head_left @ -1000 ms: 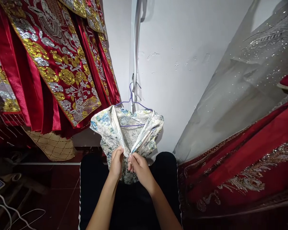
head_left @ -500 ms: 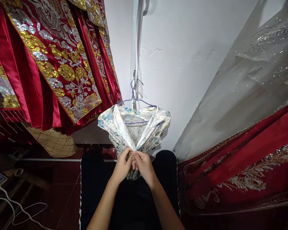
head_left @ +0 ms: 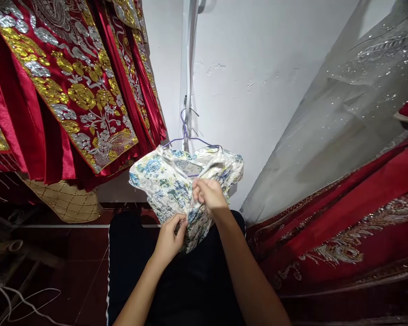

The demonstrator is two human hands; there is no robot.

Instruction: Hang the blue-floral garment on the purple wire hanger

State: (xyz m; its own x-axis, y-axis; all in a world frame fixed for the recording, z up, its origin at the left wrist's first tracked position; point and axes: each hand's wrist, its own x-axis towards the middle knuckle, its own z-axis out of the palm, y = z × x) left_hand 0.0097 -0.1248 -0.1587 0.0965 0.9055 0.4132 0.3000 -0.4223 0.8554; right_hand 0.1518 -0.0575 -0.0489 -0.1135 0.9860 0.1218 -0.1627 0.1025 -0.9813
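A white cap-sleeved top with blue and green flowers (head_left: 159,181) hangs by its shoulders on a thin purple wire hanger (head_left: 204,142). My left hand (head_left: 173,231) pinches the front of the top low down, beside its centre line. Higher up, just under the V-shaped neckline, my right hand (head_left: 207,194) is closed with thumb and forefinger together at the front edge. Whether a small fastener sits in those fingers is hidden. Between the two hands the front panels meet along a line.
Red garments with gold and silver embroidery (head_left: 88,95) hang at the left. A sheer sparkling cover (head_left: 326,136) and a red beaded garment (head_left: 340,235) are at the right. The hanger hooks onto a white upright (head_left: 187,54) by the wall. A white cable (head_left: 30,301) trails lower left.
My right hand has moved up the front from beside my left hand to near the neckline. The open front has come together below it. My left hand stays low, pinching.
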